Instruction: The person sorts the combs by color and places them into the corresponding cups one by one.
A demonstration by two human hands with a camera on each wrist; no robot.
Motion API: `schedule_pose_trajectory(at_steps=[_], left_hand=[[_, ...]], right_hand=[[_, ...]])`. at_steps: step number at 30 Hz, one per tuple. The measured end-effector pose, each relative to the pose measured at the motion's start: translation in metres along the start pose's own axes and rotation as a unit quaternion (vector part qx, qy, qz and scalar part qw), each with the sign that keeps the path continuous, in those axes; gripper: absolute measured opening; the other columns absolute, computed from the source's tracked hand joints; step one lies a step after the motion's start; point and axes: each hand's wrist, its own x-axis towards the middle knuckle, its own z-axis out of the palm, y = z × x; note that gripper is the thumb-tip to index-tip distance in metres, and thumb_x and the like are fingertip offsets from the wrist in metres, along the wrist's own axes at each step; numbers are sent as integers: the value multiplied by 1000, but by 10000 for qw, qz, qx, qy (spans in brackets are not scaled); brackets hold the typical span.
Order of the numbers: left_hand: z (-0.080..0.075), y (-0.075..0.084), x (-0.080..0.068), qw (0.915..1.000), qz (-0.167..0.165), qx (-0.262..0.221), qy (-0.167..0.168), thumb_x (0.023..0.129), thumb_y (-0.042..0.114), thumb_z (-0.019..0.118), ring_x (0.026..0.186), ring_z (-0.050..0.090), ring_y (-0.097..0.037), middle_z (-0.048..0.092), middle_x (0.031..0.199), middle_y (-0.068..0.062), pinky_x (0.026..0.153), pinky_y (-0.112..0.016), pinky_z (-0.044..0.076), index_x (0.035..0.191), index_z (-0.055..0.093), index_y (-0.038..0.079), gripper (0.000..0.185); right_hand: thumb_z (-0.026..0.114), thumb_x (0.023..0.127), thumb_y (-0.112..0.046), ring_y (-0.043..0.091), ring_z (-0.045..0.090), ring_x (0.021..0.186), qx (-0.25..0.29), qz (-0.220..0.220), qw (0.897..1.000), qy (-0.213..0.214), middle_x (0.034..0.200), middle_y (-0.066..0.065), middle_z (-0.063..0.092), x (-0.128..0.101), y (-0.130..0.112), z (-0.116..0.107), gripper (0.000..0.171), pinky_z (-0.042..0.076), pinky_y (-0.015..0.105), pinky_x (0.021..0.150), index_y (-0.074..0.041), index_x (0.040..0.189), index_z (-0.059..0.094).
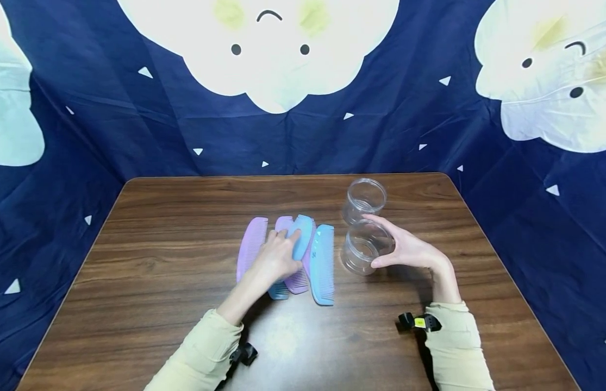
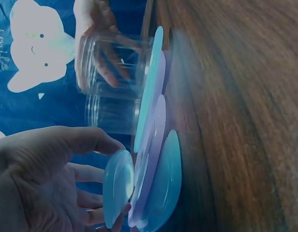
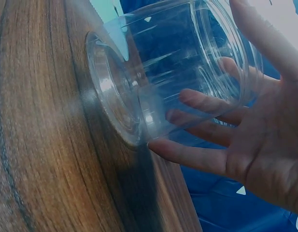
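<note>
Wood-grain table (image 1: 161,260): left hand (image 1: 275,259) pinches smooth blue comb (image 1: 301,237), right hand (image 1: 410,248) cups clear ribbed jar (image 1: 363,247).

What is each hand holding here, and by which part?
Left hand pinches the upper end of a blue comb; right hand wraps the side wall of the nearer clear jar.
</note>
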Motion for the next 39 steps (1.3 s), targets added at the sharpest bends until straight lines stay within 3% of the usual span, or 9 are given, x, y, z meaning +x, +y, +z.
schedule_pose_trajectory(at_steps=[6, 10, 18, 25, 30, 34, 39], left_hand=[[-3, -5, 0, 9997, 6, -230, 74, 78, 23, 78, 131, 50, -42, 56, 146, -24, 102, -57, 52, 156, 43, 8, 87], [-7, -8, 1, 9981, 70, -595, 103, 75, 20, 77, 130, 51, -41, 56, 148, -23, 107, -52, 48, 159, 37, 6, 93], [-18, -9, 5, 9894, -66, -1453, 47, 75, 18, 76, 142, 43, -42, 44, 160, -19, 111, -56, 44, 165, 20, 14, 107], [-22, -2, 9, 9846, 175, -1677, 469, 74, 16, 78, 127, 51, -32, 48, 149, -16, 104, -49, 48, 166, 18, 13, 110], [-27, 5, 11, 9786, 401, -1879, 737, 74, 17, 79, 128, 51, -28, 45, 151, -12, 105, -47, 48, 165, 21, 10, 107], [-31, 10, 13, 9723, 593, -2046, 959, 74, 15, 78, 127, 51, -28, 45, 149, -10, 103, -44, 48, 163, 28, 10, 102], [-33, 13, 15, 9609, 803, -2380, 1167, 73, 10, 77, 127, 53, -27, 45, 147, -7, 99, -39, 50, 162, 31, 12, 100]], right_hand=[[89, 80, -23, 34, 38, 151, 41, -43, 10000, -34, 162, 12, 41, 3, 1, -1, 105, 38, 62, 116, -28, 163, 25], [89, 79, -25, 33, 39, 150, 85, -60, 9999, -40, 161, 12, 42, 2, -2, -1, 106, 37, 61, 117, -31, 163, 25], [89, 80, -22, 35, 40, 149, 50, -118, 9999, -22, 160, 13, 43, 2, -4, -1, 105, 37, 62, 116, -25, 163, 25], [90, 79, -24, 37, 41, 148, 35, -63, 10000, 31, 160, 15, 42, 3, -1, 0, 107, 41, 61, 113, -29, 163, 24], [92, 76, -25, 37, 41, 147, -22, -81, 9999, 126, 161, 14, 42, 4, -2, 1, 109, 44, 53, 112, -30, 163, 25], [92, 76, -24, 36, 42, 147, -94, -133, 9997, 174, 159, 14, 45, 5, -1, 2, 108, 43, 49, 114, -28, 162, 26], [92, 76, -25, 33, 40, 148, -92, -40, 9997, 215, 160, 11, 44, 5, 0, 5, 107, 39, 54, 116, -29, 162, 27]])
